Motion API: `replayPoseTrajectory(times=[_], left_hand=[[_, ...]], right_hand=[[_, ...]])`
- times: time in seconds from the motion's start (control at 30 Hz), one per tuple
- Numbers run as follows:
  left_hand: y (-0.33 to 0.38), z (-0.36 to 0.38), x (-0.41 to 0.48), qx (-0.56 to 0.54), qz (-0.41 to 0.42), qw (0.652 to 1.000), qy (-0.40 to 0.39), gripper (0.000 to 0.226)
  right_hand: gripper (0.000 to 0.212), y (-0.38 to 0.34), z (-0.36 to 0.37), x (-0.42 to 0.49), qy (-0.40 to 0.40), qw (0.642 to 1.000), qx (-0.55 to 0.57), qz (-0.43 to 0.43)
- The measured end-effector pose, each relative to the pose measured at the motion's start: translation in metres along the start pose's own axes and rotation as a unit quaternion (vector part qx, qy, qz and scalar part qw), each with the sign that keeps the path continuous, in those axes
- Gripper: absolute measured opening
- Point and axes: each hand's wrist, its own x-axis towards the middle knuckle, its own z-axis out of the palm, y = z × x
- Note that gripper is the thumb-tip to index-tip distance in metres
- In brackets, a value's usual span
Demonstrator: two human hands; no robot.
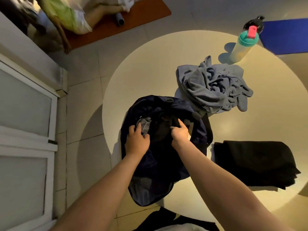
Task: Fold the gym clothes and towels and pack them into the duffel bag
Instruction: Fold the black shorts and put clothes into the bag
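A dark navy duffel bag (196, 130) lies open on the left part of the round table (150, 72). My left hand (137, 140) grips the bag's left opening edge, where a grey lining shows. My right hand (180, 133) is closed on dark fabric at the bag's opening; whether that is the bag's edge or a garment inside is unclear. A crumpled grey-blue towel (213, 87) sits just behind the bag to the right. A folded black garment (255, 162) lies flat on the table to the right of the bag.
A shaker bottle (241, 47) with a teal lid stands at the table's far side, a dark bottle (255, 24) behind it. A person lies on an orange mat (146, 14) on the floor. White cabinet doors (25, 114) line the left. A blue mat (286, 35) lies far right.
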Motion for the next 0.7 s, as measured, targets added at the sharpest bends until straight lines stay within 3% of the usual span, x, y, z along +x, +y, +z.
replayPoseTrajectory(times=[0.07, 0.17, 0.23, 0.33, 0.43, 0.5, 0.57, 0.63, 0.7], left_hand=[[0.005, -0.003, 0.000, -0.015, -0.002, 1.000, 0.018, 0.057], [0.008, -0.006, -0.002, -0.006, 0.023, 0.999, 0.039, 0.055], [0.008, -0.005, -0.002, 0.012, 0.034, 0.999, 0.037, 0.057], [0.010, -0.002, 0.000, 0.025, 0.017, 0.999, 0.014, 0.055], [0.012, 0.002, -0.001, 0.045, 0.030, 0.998, 0.016, 0.050], [0.011, 0.005, 0.000, 0.043, 0.038, 0.998, 0.015, 0.052], [0.011, 0.007, -0.002, 0.032, 0.046, 0.998, 0.011, 0.057], [0.011, 0.008, -0.004, 0.021, 0.045, 0.999, 0.017, 0.063], [0.008, 0.004, -0.008, 0.017, 0.042, 0.998, 0.038, 0.066]], right_hand=[[0.058, -0.010, 0.018, -0.001, 0.002, 0.997, 0.070, -0.029], [0.063, -0.013, 0.039, 0.011, 0.082, 0.989, 0.126, -0.008], [0.068, 0.005, 0.041, 0.033, 0.083, 0.995, 0.031, 0.053], [0.083, 0.021, 0.034, 0.027, -0.004, 0.977, -0.192, 0.096], [0.080, 0.022, 0.014, -0.003, 0.044, 0.941, -0.332, -0.053], [0.071, 0.028, 0.000, -0.017, 0.087, 0.885, -0.388, -0.244], [0.059, 0.035, -0.008, -0.016, 0.003, 0.803, -0.450, -0.390], [0.060, 0.042, -0.006, -0.006, -0.142, 0.726, -0.543, -0.398], [0.068, 0.045, 0.002, 0.003, -0.199, 0.689, -0.611, -0.335]])
